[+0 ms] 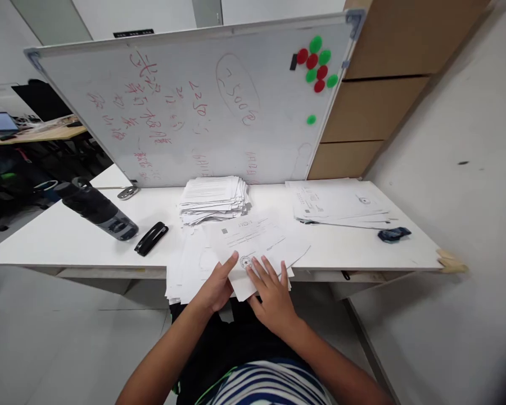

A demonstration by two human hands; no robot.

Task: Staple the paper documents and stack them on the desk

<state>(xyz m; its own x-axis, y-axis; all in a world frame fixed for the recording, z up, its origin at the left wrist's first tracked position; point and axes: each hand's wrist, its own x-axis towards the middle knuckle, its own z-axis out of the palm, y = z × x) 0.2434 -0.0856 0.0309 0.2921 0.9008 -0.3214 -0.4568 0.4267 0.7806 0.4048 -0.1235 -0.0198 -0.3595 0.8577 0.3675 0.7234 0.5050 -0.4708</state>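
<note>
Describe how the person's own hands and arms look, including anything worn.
The left hand and right hand are bare, with no gloves, rings, watch or bracelet visible. The forearms show no sleeves. Between them, a shirt with white and dark blue stripes shows.

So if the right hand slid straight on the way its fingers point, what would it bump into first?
Probably the thick paper stack, beyond the sheet that the right hand already rests on. Depth is unclear from this one view, so it might pass above the stack.
</note>
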